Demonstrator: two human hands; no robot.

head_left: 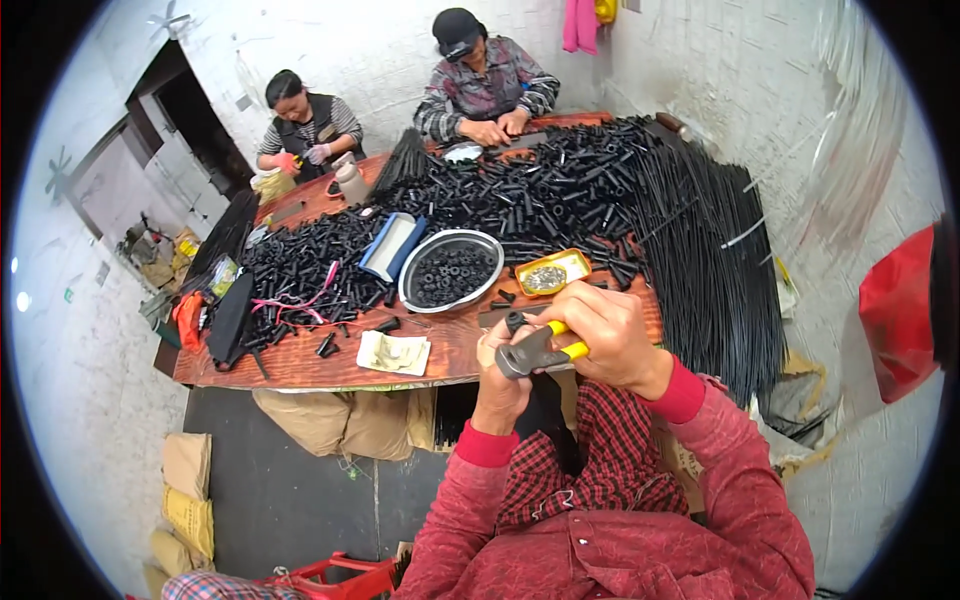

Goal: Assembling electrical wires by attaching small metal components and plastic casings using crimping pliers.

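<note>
My right hand (615, 335) is closed round the yellow handles of a pair of pincers (525, 356), their metal head pointing left. Close by on the left, my left hand (498, 388) is closed at the pincers' head. A small black tubular part (515, 322) sticks up at its fingertips, just above the metal jaws. Whether the jaws bite on the part cannot be made out. Just beyond my hands on the table are a yellow dish (574, 262) of small metal pieces and a round metal-rimmed basin (408, 290) of black rings.
Heaps of black tubular parts (530, 195) cover the wooden table (290, 370). Long black rods (705, 270) lie bundled at the right. A blue tray (383, 262) and a folded cloth (394, 353) sit left. Two people (305, 125) work across the table. Brown sacks (335, 420) stand beneath it.
</note>
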